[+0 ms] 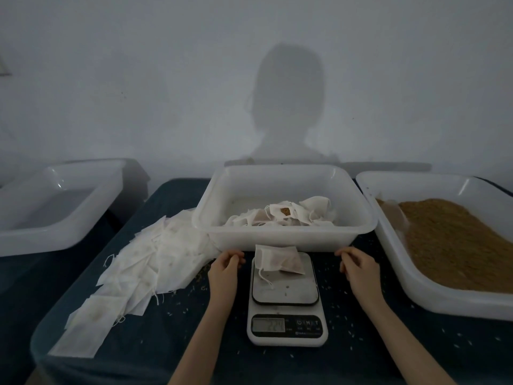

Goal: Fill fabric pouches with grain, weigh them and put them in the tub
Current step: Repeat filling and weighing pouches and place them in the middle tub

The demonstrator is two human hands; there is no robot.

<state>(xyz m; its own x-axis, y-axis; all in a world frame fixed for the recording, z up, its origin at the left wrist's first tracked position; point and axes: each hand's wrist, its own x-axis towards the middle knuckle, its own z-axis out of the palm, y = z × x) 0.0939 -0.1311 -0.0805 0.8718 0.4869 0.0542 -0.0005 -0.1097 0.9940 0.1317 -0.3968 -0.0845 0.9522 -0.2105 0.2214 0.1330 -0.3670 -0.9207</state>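
- The left hand (225, 262) rested on the dark table cover just left of the scale (286, 298), its fingers loosely curled and holding nothing.
- The right hand (356, 263) lay in the same way just right of the scale, fingers loosely bent and empty, near the front wall of the middle tub (283, 237).
- Both hands sat clear of the weighing plate, probably so that no touch would disturb the reading.
- A filled pouch (279, 259) lay on the far part of the plate, its drawstring trailing toward the near edge; neither hand touched it.
- The display (268, 325) showed digits, too dim to read with certainty.
- The middle tub stood directly behind the scale and held several pouches (280, 215), one open with brown grain showing; its place seemed chosen for a short drop after weighing.
- A heap of flat empty pouches (133, 273) spread over the cover to the left, within the left hand's reach.
- The grain tray (449, 245) sat to the right, beside the right hand, handy for filling.
- Another white tub (55, 207) stood far left, well apart.
- Loose grains dotted the cover around the scale.
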